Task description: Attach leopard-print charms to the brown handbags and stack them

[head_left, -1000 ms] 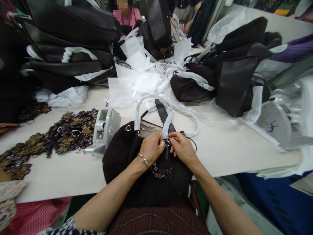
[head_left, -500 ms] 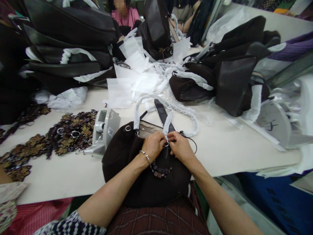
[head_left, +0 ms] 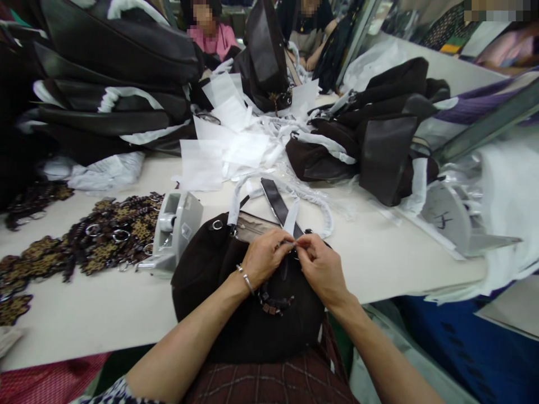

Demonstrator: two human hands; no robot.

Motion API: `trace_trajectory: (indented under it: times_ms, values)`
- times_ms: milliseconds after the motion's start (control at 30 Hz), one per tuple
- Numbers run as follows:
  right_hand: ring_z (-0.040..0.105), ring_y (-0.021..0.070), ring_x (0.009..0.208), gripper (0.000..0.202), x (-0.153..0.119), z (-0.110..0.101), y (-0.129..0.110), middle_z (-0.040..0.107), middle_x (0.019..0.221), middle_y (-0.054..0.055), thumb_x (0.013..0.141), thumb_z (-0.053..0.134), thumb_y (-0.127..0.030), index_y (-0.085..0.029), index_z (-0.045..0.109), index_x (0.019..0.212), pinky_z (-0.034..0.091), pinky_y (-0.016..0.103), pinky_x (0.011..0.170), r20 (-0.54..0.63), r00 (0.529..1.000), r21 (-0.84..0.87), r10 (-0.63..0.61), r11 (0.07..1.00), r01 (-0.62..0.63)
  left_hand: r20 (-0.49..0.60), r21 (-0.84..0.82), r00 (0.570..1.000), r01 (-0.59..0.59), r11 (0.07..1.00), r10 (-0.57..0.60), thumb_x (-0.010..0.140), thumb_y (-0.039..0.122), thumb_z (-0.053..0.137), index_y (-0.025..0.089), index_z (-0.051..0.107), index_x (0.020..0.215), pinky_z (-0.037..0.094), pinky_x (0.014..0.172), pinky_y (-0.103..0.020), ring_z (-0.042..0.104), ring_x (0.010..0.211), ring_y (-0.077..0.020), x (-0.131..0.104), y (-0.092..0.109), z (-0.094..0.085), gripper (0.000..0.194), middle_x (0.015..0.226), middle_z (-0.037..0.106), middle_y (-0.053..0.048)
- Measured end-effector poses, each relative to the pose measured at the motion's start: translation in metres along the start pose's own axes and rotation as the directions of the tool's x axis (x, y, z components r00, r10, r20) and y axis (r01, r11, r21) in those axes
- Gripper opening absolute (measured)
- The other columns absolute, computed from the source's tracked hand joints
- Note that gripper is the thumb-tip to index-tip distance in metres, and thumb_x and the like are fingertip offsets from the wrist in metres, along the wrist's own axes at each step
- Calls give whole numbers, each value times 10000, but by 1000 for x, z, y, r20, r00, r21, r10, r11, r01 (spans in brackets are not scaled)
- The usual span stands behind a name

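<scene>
A dark brown handbag (head_left: 248,336) leans on the table's front edge against the lap, its top partly unzipped on a beige lining. White wrapping covers its handles (head_left: 326,216). Both hands meet at the base of the near handle. My left hand (head_left: 266,255), with a silver bangle on the wrist, is closed in a pinch on a small metal ring, mostly covered by the fingertips. My right hand (head_left: 322,266) pinches at the same spot from the other side. Below them a dark beaded charm (head_left: 273,307) hangs on the bag's front. Behind the handle stands a dark strap (head_left: 274,199).
Left of the bag lie a grey tape dispenser (head_left: 179,230) and a heap of flower-patterned charms with rings (head_left: 113,233). Stacked bags (head_left: 122,106) rise at the left, more bags (head_left: 387,157) at the right. White sheets (head_left: 202,165) lie between. Two people sit opposite.
The fingertips have drawn closer together and now cover more of the metal ring. The view has shifted slightly, so the right-hand bags appear further left and lower.
</scene>
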State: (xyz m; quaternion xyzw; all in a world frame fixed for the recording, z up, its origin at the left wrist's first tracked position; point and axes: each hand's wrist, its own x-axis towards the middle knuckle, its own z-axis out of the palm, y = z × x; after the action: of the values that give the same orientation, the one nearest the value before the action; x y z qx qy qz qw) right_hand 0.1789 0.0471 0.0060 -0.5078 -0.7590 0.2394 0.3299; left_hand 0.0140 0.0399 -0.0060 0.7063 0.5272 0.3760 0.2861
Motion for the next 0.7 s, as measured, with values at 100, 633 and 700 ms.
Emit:
trace_trajectory:
  times_ms: [100, 633, 700]
  values:
    - [642, 162, 759, 124, -3, 2, 0, 671, 860, 22, 897, 485, -168, -219, 587, 948, 478, 258, 751, -13, 997, -50, -71, 996, 70, 21, 2, 998, 52, 999, -52, 878, 242, 587, 221, 651, 970, 472, 865, -296, 612, 931, -177, 1, -1, -1, 114, 966, 664, -27]
    - [620, 153, 657, 82, -5, -2, -12, 662, 775, 9, 896, 534, -224, -217, 613, 918, 476, 270, 674, 51, 998, 29, 28, 999, -30, 156, -250, 958, 275, 928, -242, 808, 259, 614, 170, 692, 852, 430, 667, -245, 612, 725, -152, 5, -5, -6, 126, 791, 692, -8]
    - [601, 145, 571, 96, -2, -8, -11, 641, 684, -19, 886, 565, -249, -218, 612, 963, 473, 268, 620, 182, 975, 55, 129, 988, -142, 135, -202, 963, 258, 945, -234, 816, 255, 597, 171, 675, 802, 416, 669, -248, 597, 712, -147, 4, -6, -4, 116, 754, 671, -1]
